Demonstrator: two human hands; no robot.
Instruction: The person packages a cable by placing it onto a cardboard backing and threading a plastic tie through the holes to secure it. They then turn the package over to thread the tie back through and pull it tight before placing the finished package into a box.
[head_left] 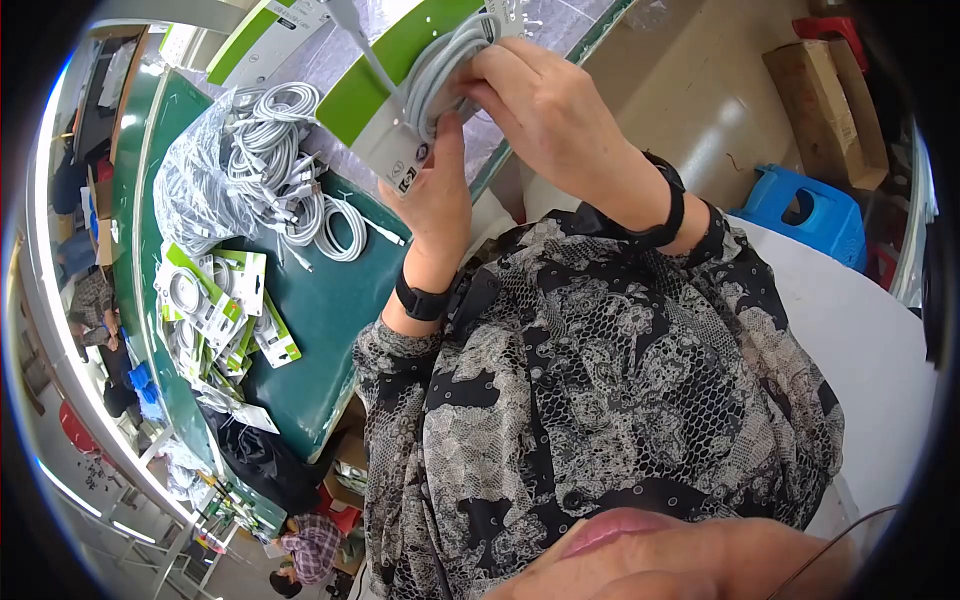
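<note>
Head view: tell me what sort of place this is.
Likely a packing workshop or small factory: loose cables lie heaped near a pile of carded cables on a green table.

Close, downward fisheye view from head

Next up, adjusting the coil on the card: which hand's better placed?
Probably right: the right hand is at the white coil, while the left hand seems to support the card by its lower end.

Smooth plastic cable coil (424, 88), glossy tabletop (320, 300)
</note>
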